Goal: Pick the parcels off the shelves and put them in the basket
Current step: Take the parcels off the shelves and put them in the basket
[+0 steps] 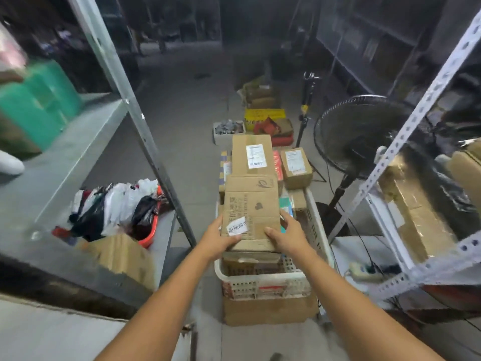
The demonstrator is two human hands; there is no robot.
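A brown cardboard parcel [251,209] with a white label lies over the white perforated basket [263,282] in the aisle. My left hand [218,239] grips its near left corner, thumb on top. My right hand [289,234] holds its near right side, fingers curled round the edge. Further parcels fill the basket beyond: a long box [251,155] with a shipping label and a small box [296,166] at the right. More cardboard parcels [416,204] sit on the right shelf.
A metal shelf [65,152] stands at the left with green boxes [39,102], a red tub of bags [114,209] and a carton [122,256]. A black standing fan [356,136] is right of the basket. Boxes [263,118] lie on the floor ahead.
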